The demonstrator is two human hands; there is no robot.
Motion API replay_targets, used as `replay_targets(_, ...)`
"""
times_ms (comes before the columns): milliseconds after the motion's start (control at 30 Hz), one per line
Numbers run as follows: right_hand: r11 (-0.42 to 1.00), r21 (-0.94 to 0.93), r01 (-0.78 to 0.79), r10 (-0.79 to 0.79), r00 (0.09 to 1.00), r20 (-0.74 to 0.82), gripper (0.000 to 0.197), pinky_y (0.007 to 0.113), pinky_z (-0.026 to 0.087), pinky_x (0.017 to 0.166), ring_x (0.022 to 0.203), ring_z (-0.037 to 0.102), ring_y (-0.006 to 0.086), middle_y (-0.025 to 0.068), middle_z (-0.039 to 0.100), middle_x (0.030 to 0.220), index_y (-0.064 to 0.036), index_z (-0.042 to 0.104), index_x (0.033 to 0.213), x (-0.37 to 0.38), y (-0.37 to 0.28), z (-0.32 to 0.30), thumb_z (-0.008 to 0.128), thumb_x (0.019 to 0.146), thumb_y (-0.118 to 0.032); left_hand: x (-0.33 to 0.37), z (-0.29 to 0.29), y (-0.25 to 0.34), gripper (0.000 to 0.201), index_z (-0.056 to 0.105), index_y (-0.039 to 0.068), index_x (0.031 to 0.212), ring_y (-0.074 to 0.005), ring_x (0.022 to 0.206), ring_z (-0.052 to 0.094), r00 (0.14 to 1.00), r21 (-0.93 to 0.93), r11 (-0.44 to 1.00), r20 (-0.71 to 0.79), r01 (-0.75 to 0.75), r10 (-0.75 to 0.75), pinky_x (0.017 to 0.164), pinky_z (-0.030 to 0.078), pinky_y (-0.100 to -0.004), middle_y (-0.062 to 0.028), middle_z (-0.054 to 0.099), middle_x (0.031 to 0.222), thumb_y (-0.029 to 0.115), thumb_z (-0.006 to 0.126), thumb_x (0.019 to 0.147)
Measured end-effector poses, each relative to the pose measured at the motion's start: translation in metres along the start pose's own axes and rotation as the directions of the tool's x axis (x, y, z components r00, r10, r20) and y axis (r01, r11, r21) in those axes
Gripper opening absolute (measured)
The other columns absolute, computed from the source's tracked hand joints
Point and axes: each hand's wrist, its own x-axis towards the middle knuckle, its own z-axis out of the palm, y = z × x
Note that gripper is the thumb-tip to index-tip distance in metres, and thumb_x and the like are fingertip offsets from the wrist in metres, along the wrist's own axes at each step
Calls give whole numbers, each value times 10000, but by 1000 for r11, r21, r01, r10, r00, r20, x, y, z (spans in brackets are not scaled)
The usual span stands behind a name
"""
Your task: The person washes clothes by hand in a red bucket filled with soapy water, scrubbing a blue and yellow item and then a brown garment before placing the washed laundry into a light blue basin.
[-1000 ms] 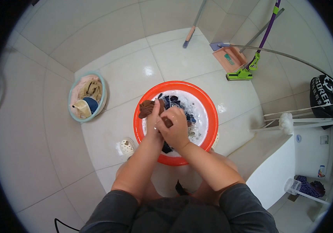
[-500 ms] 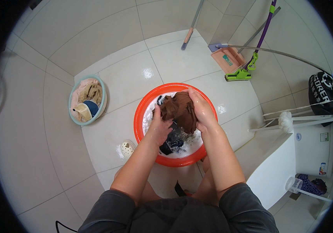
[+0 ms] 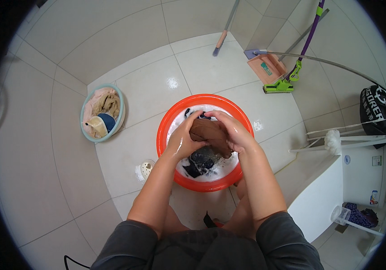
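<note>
At the left, an oval pale-blue plastic basin of pink and tan clothes sits on glossy white floor tiles. Right of it lies a cream perforated clog, near a round orange-red plastic basin of suds and dark wet garments. Above these, the left hand and right hand curl round opposite sides of a bunched brown cloth, gripping it between them. Farther right, a pink plastic dustpan stands by a green-headed mop against beige wall tiles.

Through my head view, I watch the left hand and right hand cup brown cloth over dark, wet clothes in a red-orange basin; a light-blue tub stands leftward.
</note>
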Motion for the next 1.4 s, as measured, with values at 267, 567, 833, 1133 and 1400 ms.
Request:
replay_targets(267, 739, -588, 327, -236, 944, 229, 710, 382, 293, 982, 1200, 362, 189, 84, 455, 1250, -129, 371, 1294, -2, -4, -18, 735, 697, -248, 4, 0, -22, 371, 534, -30, 1076, -209, 924, 578, 967, -774, 615, -10, 153, -253, 811, 463, -317, -100, 598, 1021, -33, 566, 706)
replay_targets(567, 921, -375, 102, -9, 970, 241, 786, 338, 311, 1009, 1204, 403, 254, 159, 402, 1315, -48, 275, 1351, 22, 27, -21, 663, 667, -46, -1, -9, -17, 424, 492, -32, 1122, -280, 933, 567, 924, -975, 175, 65, 140, -376, 824, 467, -369, -139, 581, 1049, 20, 496, 701)
replay_targets(833, 826, 563, -9, -225, 911, 345, 445, 470, 380, 936, 1136, 473, 267, 132, 460, 1267, -74, 416, 1265, 20, 17, -32, 422, 867, -272, -2, -21, -11, 607, 396, -36, 1252, -238, 863, 564, 985, -884, 441, 173, 155, 2, 785, 464, -359, -123, 546, 1102, -12, 489, 653)
replay_targets(1133, 807, -273, 524, -589, 756, -286, 344, 287, 419, 867, 974, 531, 177, 65, 557, 1053, -62, 465, 1204, 31, 32, 0, 540, 879, -144, 11, -7, -22, 350, 519, 43, 1119, -203, 975, 540, 875, -886, 391, 33, 249, -482, 874, 419, -344, -90, 558, 1101, 270, 554, 855)
replay_targets(1400, 246, -767, 593, -845, 519, 130, 80, 337, 423, 654, 713, 522, 248, 107, 517, 740, -20, 565, 753, 6, 65, 48, 562, 805, -80, 3, 25, -12, 148, 529, 75, 938, -111, 730, 528, 877, -924, 323, 28, 206, -480, 649, 431, -241, -25, 546, 780, 195, 533, 850)
